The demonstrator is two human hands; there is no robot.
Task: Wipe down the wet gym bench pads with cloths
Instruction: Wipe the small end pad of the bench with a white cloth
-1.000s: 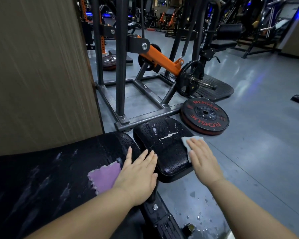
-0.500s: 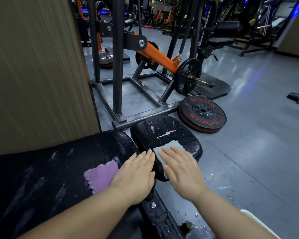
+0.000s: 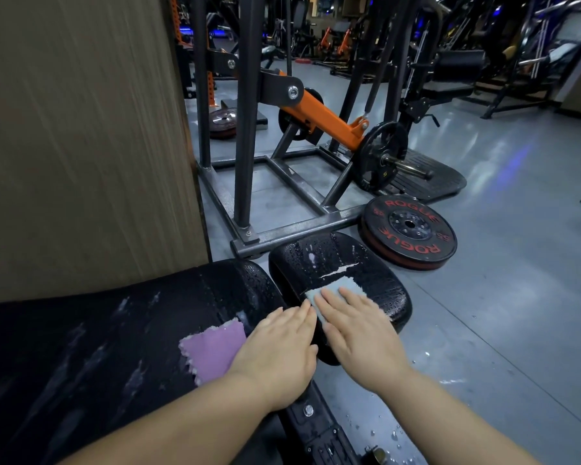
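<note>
Blue-grey cloth [image 3: 334,289] lies on the near-left part of the seat pad [image 3: 379,280]. I see my right hand [image 3: 359,333] flat on top of it, fingers [image 3: 348,297] straight and slightly spread, gripping nothing. Purple cloth [image 3: 212,350] lies at the right end of the long pad [image 3: 114,330]. My left hand [image 3: 279,350] presses flat on its right side, fingers straight and held together, tips reaching the gap between the two pads.

Edges and clearance: the far half and right rim of the seat pad are uncovered and beaded with water. A pale torn streak [image 3: 339,270] runs just beyond the blue-grey cloth. The long pad extends well to the left, uncovered and marked with wet streaks. A wooden panel [image 3: 81,129] stands along its far edge. The base rail [image 3: 299,229] of a grey steel machine lies just beyond the seat pad's far edge. A black weight plate [image 3: 410,233] with red lettering lies on the floor [image 3: 517,297] just beside that rail. To the right of the seat pad the floor is open.

Surface and room: the worktop's black steel bracket [image 3: 319,427] shows below the hands. Water drops [image 3: 393,434] lie on the grey floor beside it. An orange lever arm [image 3: 329,124] crosses the machine frame. Further gym equipment stands in the dim background.
</note>
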